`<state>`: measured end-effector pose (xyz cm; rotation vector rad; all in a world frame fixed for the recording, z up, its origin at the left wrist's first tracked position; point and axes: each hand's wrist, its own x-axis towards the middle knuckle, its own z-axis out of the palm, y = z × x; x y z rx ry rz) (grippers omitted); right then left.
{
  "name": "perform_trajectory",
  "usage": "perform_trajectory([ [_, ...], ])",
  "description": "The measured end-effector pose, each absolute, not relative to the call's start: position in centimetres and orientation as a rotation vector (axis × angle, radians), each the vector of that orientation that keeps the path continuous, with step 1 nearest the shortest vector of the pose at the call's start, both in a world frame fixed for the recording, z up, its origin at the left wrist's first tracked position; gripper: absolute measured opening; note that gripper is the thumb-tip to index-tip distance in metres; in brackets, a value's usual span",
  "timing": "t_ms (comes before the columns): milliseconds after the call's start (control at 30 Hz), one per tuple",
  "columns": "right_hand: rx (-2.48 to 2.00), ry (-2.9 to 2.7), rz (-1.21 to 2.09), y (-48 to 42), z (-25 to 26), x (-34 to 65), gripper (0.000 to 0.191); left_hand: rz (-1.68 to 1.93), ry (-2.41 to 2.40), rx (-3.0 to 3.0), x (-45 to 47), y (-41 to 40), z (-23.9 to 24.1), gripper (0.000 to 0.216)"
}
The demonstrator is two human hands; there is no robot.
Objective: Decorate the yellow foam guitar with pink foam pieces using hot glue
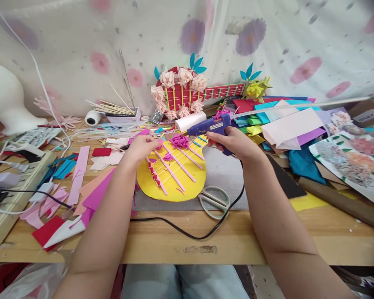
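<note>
My right hand (229, 143) is wrapped round a blue hot glue gun (210, 126). Its nozzle points left, just above a magenta crepe-paper flower (180, 141). Between the pinched fingertips of my left hand (145, 147) is a small pink paper piece (159, 144), partly hidden. Below both hands lies a yellow guitar-shaped cutout (187, 182), crossed by pink strips and white strings. Small red rolls (154, 173) line its left strip. Green-handled scissors (215, 202) touch its lower right edge, on a grey mat (226, 170).
A finished red paper guitar (226, 90) with pale roses leans against the curtain. Paper sheets (293, 124) pile up at the right. On the left are a power strip (15, 187) and paper scraps (80, 170). A black cord (187, 236) loops across the table front.
</note>
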<state>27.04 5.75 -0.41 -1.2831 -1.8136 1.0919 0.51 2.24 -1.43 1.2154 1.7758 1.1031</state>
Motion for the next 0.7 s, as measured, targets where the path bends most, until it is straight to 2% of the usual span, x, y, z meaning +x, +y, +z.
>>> perform_trajectory([
  [467, -1.177, -1.946, 1.056, 5.6, -2.7, 23.7, 0.052, 0.837, 1.807, 1.252, 0.5, 2.6, -2.2, 0.015],
  [700, -1.256, -2.004, 1.034, 5.8, -3.4, 23.5, 0.052, 0.846, 1.796, 1.215, 0.2, 3.1, -2.8, 0.017],
])
